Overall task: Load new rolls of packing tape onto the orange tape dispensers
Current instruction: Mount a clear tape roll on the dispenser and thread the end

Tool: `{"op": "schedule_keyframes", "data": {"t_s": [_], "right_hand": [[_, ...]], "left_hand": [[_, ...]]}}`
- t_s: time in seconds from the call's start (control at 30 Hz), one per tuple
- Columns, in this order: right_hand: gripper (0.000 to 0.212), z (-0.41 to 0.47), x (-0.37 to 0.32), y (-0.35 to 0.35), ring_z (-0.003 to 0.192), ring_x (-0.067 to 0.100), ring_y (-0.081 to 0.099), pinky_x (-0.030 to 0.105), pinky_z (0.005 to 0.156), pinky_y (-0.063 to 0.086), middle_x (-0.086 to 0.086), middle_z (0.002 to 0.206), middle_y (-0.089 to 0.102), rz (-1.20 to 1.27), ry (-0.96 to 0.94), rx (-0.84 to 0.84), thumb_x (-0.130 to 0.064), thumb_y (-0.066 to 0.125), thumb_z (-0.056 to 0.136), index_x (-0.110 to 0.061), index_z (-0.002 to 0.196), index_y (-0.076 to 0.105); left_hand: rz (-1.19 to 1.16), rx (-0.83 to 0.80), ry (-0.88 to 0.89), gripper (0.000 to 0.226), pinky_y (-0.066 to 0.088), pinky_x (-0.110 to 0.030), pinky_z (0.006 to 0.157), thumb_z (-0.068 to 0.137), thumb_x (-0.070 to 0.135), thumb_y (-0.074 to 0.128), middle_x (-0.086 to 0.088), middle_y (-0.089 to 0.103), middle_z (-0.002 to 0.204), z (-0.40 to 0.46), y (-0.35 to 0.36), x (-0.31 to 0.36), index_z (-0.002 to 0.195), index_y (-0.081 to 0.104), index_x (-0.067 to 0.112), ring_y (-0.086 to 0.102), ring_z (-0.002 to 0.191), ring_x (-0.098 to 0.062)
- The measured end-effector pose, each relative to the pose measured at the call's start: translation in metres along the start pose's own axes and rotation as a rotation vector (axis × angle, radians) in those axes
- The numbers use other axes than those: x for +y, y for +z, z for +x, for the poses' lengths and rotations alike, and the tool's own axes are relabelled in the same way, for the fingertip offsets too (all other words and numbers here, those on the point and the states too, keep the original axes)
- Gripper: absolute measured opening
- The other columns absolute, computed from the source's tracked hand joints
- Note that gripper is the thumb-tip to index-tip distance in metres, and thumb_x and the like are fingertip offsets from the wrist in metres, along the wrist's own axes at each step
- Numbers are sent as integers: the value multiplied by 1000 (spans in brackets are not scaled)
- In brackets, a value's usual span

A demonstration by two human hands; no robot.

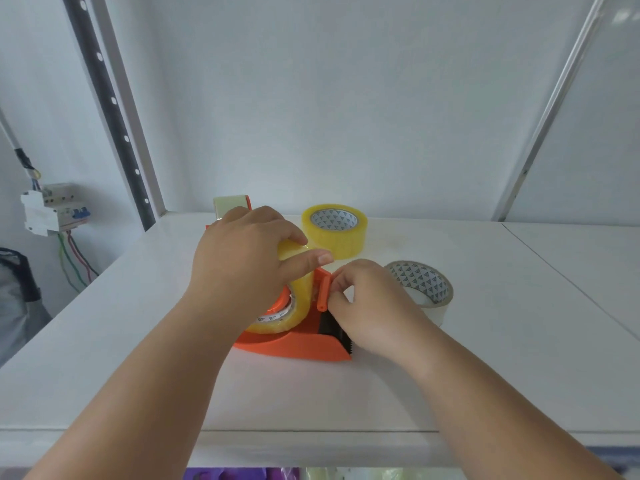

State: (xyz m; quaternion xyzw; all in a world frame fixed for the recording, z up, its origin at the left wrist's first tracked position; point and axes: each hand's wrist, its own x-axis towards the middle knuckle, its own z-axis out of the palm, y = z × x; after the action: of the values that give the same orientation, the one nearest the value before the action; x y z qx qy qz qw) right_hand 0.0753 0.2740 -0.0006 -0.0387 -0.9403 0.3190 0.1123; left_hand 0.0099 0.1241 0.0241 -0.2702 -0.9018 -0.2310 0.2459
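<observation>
The left hand curls over the yellowish clear tape roll seated upright on the hub of the orange plastic tape dispenser at the desk's middle. The right hand pinches at the dispenser's small orange roller bar, apparently holding the tape's end, though that is unclear. The black toothed cutter lies nearest the right hand, so the tape likely runs rightward. A spare yellow roll and a whitish roll lie flat behind.

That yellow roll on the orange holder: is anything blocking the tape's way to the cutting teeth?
Only the orange roller bar stands between the yellow roll and the black toothed blade. The right hand pinches at that bar; the left hand holds the roll. Nothing else visible blocks the path.
</observation>
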Motion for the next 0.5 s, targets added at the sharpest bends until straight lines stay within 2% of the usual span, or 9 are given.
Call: {"op": "schedule_keyframes", "data": {"t_s": [0.07,0.13,0.27,0.33,0.4,0.5], "right_hand": [[21,0,-1,-1,84,14,57,34,75,50,-1,97,56,-57,-10,-30,-26,50,91,-13,85,64],[23,-2,0,-4,86,16,59,35,76,50,1,95,61,-63,-26,-42,-25,50,91,-11,84,67],[13,-1,5,-12,87,3,63,22,77,48,-18,86,68,129,28,-8,-22,63,86,-26,78,73],[9,0,9,-13,87,1,66,24,84,51,-19,87,71,236,47,-29,-20,69,82,-23,85,76],[14,1,10,-11,88,0,67,26,88,52,-16,93,73,268,54,-44,-23,72,79,-22,92,77],[17,2,10,-8,88,1,68,31,89,53,-14,94,74,287,53,-41,-26,74,77,-22,94,77]], "left_hand": [[16,3,14,74,37,-31,77,62,81,26,11,63,102,0,0,1,92,72,30,50,101,-16],[24,7,18,74,35,-30,75,63,81,26,11,63,102,-1,0,2,92,72,30,51,100,-16],[-16,38,-48,71,28,-21,64,63,81,27,16,57,93,-3,-1,-2,91,71,32,46,94,-9],[-65,42,-96,66,29,-23,66,65,82,34,18,57,93,-4,-2,-5,90,71,33,48,95,-9],[-98,42,-123,64,32,-26,69,69,83,39,16,60,96,-6,-4,-4,91,71,32,51,97,-12],[-79,28,-145,67,33,-29,69,64,78,30,14,61,99,-7,-5,3,93,70,32,52,98,-13]]}}
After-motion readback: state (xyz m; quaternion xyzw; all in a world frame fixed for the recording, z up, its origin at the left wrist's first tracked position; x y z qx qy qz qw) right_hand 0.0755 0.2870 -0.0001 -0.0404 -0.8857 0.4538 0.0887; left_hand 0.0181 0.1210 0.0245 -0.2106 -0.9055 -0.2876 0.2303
